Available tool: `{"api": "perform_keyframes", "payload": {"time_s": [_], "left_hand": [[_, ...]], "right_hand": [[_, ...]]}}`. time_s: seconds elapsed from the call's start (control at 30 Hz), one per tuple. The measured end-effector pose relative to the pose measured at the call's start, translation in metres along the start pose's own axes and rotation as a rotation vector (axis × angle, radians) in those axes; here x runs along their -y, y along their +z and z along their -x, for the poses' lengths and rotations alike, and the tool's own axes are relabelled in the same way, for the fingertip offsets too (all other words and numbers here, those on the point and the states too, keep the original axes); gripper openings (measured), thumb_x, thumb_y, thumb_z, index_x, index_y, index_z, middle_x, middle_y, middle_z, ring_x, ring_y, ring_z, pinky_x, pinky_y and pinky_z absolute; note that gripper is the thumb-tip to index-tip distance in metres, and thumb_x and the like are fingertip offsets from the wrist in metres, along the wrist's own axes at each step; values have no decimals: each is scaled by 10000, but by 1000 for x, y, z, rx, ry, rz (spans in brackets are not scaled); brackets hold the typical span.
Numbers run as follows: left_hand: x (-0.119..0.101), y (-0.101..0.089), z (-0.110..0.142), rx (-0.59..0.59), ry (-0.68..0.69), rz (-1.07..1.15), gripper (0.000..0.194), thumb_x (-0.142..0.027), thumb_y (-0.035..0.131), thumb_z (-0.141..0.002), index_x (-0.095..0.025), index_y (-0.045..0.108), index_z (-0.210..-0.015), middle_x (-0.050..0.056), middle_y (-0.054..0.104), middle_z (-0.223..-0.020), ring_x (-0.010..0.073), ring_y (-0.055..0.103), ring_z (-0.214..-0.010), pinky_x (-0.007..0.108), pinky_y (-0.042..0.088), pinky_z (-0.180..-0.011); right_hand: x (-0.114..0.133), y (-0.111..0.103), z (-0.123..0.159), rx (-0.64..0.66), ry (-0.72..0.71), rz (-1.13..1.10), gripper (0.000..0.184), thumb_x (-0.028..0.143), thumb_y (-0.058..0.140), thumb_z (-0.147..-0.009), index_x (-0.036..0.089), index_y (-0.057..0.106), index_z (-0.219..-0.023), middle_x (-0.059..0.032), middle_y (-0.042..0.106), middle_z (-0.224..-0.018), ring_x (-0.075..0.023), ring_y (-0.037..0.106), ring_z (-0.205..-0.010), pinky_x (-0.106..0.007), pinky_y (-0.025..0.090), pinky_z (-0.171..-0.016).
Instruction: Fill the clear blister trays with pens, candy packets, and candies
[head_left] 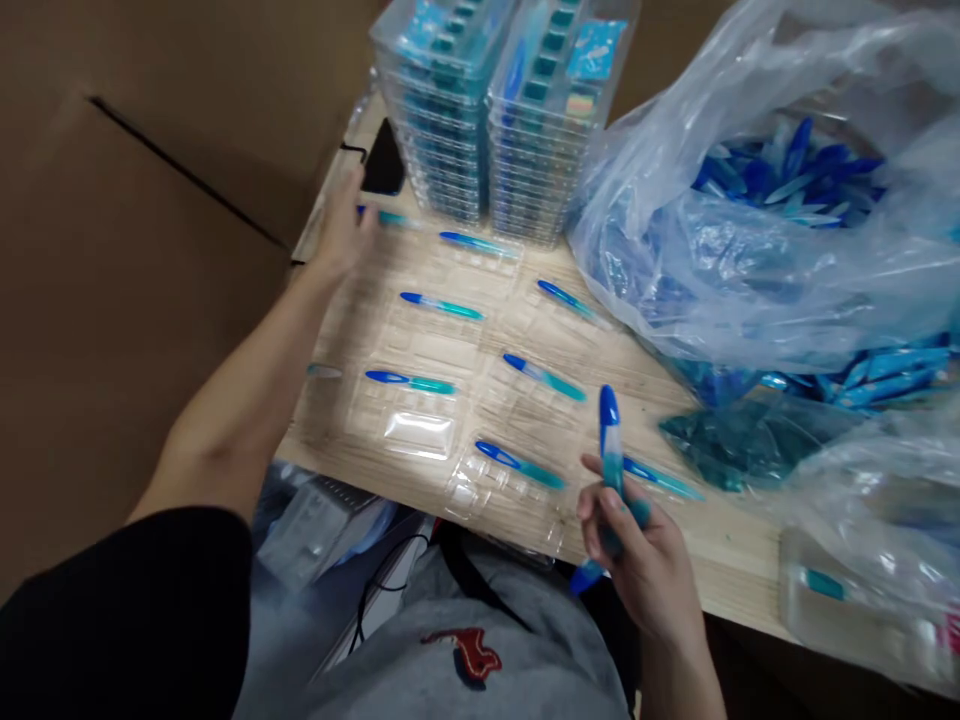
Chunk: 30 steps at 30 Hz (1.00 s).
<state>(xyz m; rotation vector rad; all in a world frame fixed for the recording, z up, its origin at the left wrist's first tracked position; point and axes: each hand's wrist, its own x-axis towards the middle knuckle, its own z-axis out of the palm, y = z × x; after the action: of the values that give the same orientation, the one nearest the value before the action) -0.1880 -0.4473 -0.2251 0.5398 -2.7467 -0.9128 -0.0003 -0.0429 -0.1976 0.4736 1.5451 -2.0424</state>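
At the far-left side of the tabletop [739, 560], reaching with a blurred left hand [346, 228] to a blue-and-teal pen [394, 218], its blue end partly covered; cannot tell pinching from mere touching. Under the left forearm, catch only a pale sliver [325, 371]. Over the near edge, gripping upright pens [610, 435] in the right hand [641, 560], fingers curled tight; see at least 1 whole blue end above and another blue tip [587, 577] below, but cannot count the rest inside the palm. Between the hands, see more pens lying on clear trays [420, 435], outlines faint against wood. Beyond, see 2 stacks of clear boxes [442, 130], cropped at the top. To the right, see a cloudy plastic bag [750, 260], cut off by the frame.
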Motion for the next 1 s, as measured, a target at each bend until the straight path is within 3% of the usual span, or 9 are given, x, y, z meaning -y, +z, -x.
{"api": "perform_keyframes", "payload": {"time_s": [0.1, 0.17, 0.27, 0.37, 0.47, 0.63, 0.7, 0.8, 1.0], "left_hand": [[-37, -2, 65, -1, 59, 251, 394, -436, 382, -993, -247, 584, -1273, -15, 669, -1266, 190, 606, -1217, 392, 466, -1072], [-62, -4, 120, 250, 88, 676, 369, -405, 549, -929, -208, 606, -1235, 29, 724, -1151, 190, 700, -1010, 396, 545, -968], [-94, -4, 191, 617, 93, 982, 503, -298, 662, -876, -223, 517, -1351, 54, 746, -1081, 173, 728, -880, 298, 592, -775], [-100, -1, 223, 709, 37, 1060, 504, -222, 688, -845, -204, 513, -1317, 39, 746, -930, 153, 725, -819, 231, 576, -702], [-66, -1, 214, 473, -26, 1030, 421, -252, 737, -796, -191, 555, -1171, 19, 726, -856, 145, 718, -783, 226, 572, -693], [31, -21, 132, -324, -246, 467, 396, -318, 620, -908, -159, 488, -1245, -42, 645, -822, 69, 647, -684, 239, 555, -725], [57, -27, 98, -357, -291, 356, 325, -301, 501, -980, -112, 500, -1245, -16, 647, -921, 48, 635, -740, 256, 536, -807], [74, -29, 71, -313, -322, 165, 253, -304, 538, -981, -106, 611, -1121, 53, 650, -1068, 148, 649, -966, 371, 529, -923], [81, -12, 76, -305, -327, -18, 297, -300, 539, -987, -54, 610, -1137, 145, 427, -1450, 321, 317, -1422, 627, 197, -1131]], "right_hand": [[4, 22, -2, 218, 57, -87, 428, 529, 728, -832, 167, 711, -1060, 9, 590, -673, -42, 446, -420, -155, 291, -385], [4, 35, -4, 349, 102, -131, 447, 549, 689, -858, 148, 708, -1055, 6, 585, -651, -40, 434, -401, -158, 259, -377], [1, 50, -5, 482, 163, -147, 441, 547, 673, -872, 150, 697, -1062, 11, 579, -627, -43, 430, -386, -155, 227, -357], [-7, 55, -4, 536, 209, -67, 400, 529, 666, -888, 159, 695, -1036, 17, 571, -638, -29, 431, -380, -143, 205, -350], [-17, 49, -3, 472, 207, 27, 415, 539, 646, -902, 167, 687, -1080, 18, 562, -665, -28, 444, -390, -138, 194, -354], [-28, 29, 0, 343, 180, 88, 423, 521, 672, -892, 179, 665, -1140, 25, 557, -688, -39, 475, -434, -148, 275, -398], [-28, 24, 3, 315, 169, 92, 438, 531, 679, -882, 173, 666, -1135, 24, 557, -688, -40, 470, -437, -155, 298, -408], [-26, 21, 7, 299, 158, 110, 454, 542, 674, -880, 174, 662, -1146, 24, 557, -687, -46, 473, -447, -161, 312, -413], [-32, 22, 9, 286, 161, 72, 408, 521, 687, -874, 185, 678, -1105, 21, 561, -677, -55, 463, -451, -164, 287, -406]]}}
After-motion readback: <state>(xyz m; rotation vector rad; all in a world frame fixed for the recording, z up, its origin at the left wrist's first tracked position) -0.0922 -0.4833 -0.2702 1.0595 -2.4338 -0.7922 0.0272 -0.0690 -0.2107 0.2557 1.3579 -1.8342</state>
